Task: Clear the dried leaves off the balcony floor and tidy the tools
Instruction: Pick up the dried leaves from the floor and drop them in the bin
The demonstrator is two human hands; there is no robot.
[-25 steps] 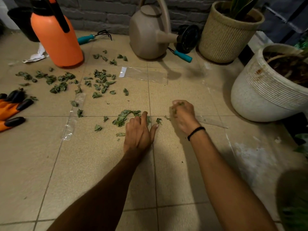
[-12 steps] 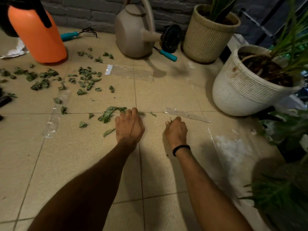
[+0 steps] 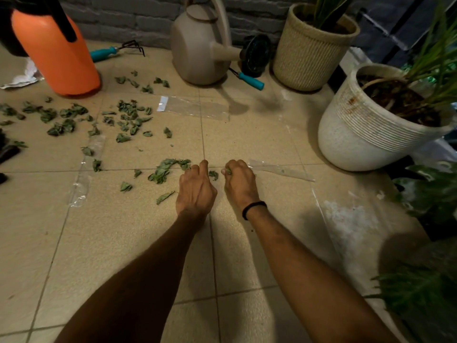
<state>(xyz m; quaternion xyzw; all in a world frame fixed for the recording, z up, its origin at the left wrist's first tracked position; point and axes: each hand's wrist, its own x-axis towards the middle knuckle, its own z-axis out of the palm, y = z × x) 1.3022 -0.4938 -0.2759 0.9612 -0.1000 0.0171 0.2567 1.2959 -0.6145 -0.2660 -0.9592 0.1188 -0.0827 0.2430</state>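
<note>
Clutching crumpled dry leaves [image 3: 228, 171] in right hand [image 3: 239, 185] fingers, left hand [image 3: 195, 191] fingers curled, grip unclear

Matt, grainy beige tile on the floor [image 3: 123, 243]. Smooth, slightly glossy orange plastic on the sprayer [image 3: 57, 55]; matt plastic watering can [image 3: 197, 45]. Ribbed, stained white pot [image 3: 358, 134]; coarse woven planter [image 3: 304, 50].

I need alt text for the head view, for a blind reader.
Two bare hands gather dried green leaves on a beige tiled floor; the right hand pinches some, the left hand lies beside a pile. An orange sprayer and beige watering can stand behind.
</note>
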